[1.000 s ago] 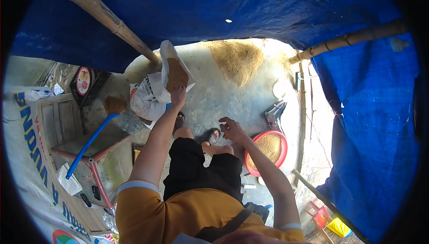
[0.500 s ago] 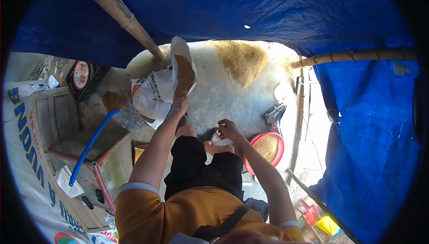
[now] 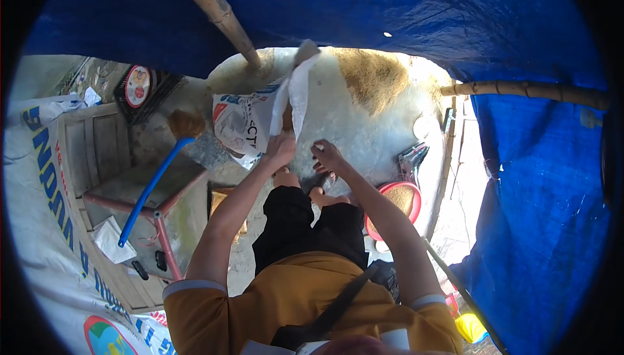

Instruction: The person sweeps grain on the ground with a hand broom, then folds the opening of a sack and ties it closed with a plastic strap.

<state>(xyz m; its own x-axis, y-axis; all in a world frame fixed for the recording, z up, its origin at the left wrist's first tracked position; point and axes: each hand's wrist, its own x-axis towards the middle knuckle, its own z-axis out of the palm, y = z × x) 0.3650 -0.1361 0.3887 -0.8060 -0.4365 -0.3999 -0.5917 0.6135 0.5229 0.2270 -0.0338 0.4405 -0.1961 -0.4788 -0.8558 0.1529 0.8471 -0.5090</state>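
My left hand (image 3: 281,150) is closed on a white sack (image 3: 299,95), holding it up in front of me. A brown area shows along the sack, and its upper end looks blurred and folded over. Just to the right, my right hand (image 3: 327,155) hangs apart from the sack. Its fingers are loosely bent and spread, with nothing visible in them. Behind the held sack, a printed white sack (image 3: 237,121) stands on the concrete floor.
A blue-handled brush (image 3: 156,189) leans by an upturned table (image 3: 151,214) on the left. A red-rimmed basin (image 3: 417,207) of grain sits at right. Loose grain (image 3: 372,81) lies on the floor ahead. Bamboo poles (image 3: 218,11) and blue tarp (image 3: 533,166) surround the space.
The held sack has tilted to the right and its top has folded over. My right hand has come nearer to my left hand. The whole view has shifted slightly.
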